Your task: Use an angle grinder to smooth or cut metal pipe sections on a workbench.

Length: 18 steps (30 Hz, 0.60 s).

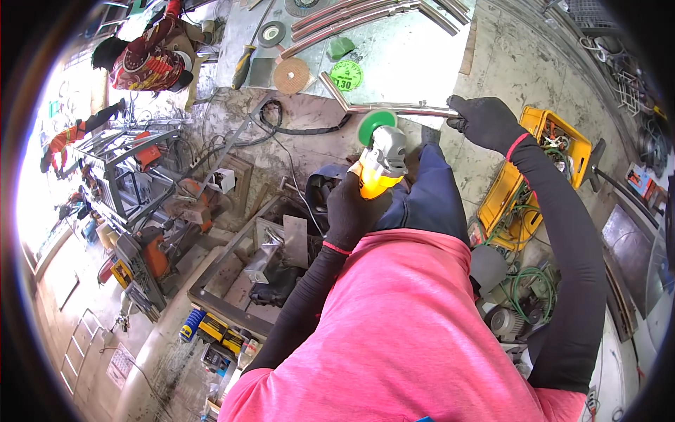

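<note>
In my gloved left hand (353, 209) is a yellow and grey angle grinder (383, 167), its fingers wrapped round the body. A green disc (373, 128) on the grinder's head stands close to a bent shiny metal tube (401, 108); I cannot tell whether they touch. My right hand (489, 124), also in a black glove, grips the tube's right end. The tube lies along the near edge of a pale worktable (429, 70), and its left end angles up and away. Beyond it are a green round label (346, 76) and a green block (340, 48).
More bent metal tubes (351, 32), a brown disc (291, 75) and a yellow-handled tool (243, 67) lie on the table. Yellow crates (496, 211) with cables stand at right. A black cable (302, 129) hangs by the table. Two other people (151, 67) are at far left.
</note>
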Each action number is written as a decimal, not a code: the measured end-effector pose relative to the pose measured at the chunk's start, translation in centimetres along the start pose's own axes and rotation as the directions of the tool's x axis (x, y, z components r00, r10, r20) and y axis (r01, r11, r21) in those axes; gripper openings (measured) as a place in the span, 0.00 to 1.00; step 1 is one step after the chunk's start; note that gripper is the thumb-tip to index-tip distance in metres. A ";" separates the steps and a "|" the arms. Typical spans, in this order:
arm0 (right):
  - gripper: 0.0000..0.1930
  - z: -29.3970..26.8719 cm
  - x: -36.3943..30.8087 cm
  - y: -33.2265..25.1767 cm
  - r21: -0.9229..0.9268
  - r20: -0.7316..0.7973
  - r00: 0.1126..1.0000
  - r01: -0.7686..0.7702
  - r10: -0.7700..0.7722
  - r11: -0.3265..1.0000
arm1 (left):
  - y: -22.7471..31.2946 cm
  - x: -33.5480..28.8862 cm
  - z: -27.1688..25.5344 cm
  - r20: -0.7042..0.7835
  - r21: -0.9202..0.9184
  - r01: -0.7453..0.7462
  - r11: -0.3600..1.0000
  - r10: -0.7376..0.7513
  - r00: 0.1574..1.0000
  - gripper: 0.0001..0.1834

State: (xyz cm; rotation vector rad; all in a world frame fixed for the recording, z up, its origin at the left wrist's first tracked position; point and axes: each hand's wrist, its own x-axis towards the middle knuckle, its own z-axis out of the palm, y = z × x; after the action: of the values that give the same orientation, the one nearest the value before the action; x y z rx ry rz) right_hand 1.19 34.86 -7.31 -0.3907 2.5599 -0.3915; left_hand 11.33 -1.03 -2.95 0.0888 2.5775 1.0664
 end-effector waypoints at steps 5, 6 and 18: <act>0.20 -0.5 -0.1 -0.2 0.010 0.006 1.000 0.009 -0.009 1.000 | 0.2 0.2 0.0 -0.012 -0.007 -0.018 1.000 0.018 1.000 0.35; 0.20 -0.6 -0.1 -0.3 0.012 0.014 1.000 0.009 -0.009 1.000 | 0.3 0.1 0.0 0.004 -0.011 0.005 1.000 -0.005 1.000 0.35; 0.20 -0.6 -0.1 -0.1 0.027 0.021 1.000 0.019 -0.020 0.999 | 0.8 0.0 0.5 0.018 0.005 0.054 0.999 -0.054 0.998 0.34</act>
State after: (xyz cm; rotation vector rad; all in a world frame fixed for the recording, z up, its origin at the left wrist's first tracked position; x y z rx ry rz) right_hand 0.96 34.88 -6.79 -0.4082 2.5288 -0.4264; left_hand 11.47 -0.15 -2.73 0.0294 2.5519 1.0351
